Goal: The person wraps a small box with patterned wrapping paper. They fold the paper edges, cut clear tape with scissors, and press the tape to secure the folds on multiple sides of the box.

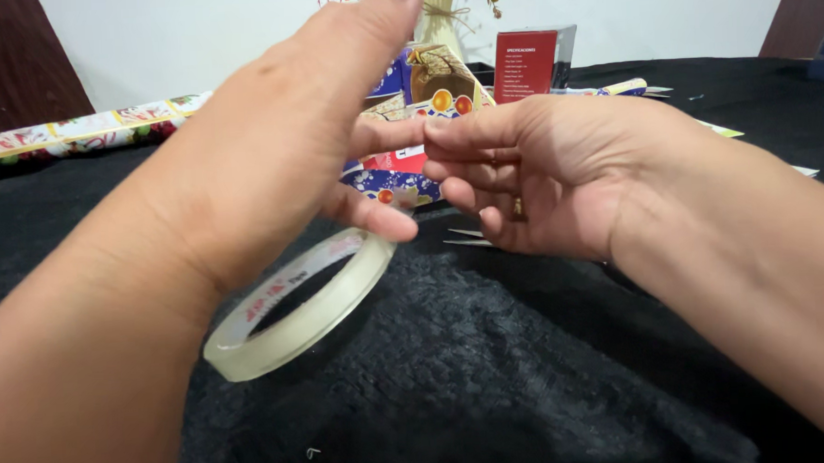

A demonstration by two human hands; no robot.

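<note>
Left hand (269, 145) grips the tape roll (295, 306) from above, tilted over the black surface (492, 367); right hand (539, 175) pinches closed at the left fingertips, just beside the roll.

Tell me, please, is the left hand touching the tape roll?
Touching. The head view shows the left hand with its fingers hooked over the upper rim of the tape roll, no gap between them.

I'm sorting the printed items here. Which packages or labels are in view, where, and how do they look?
Red box: back centre, upright, red front with small pale print.
Wrapped package: behind the hands, blue paper with orange and red motifs.
Wrapping-paper roll: back left, lying flat, multicoloured.
Tape roll: under the left hand, clear ring, red-printed core.
</note>
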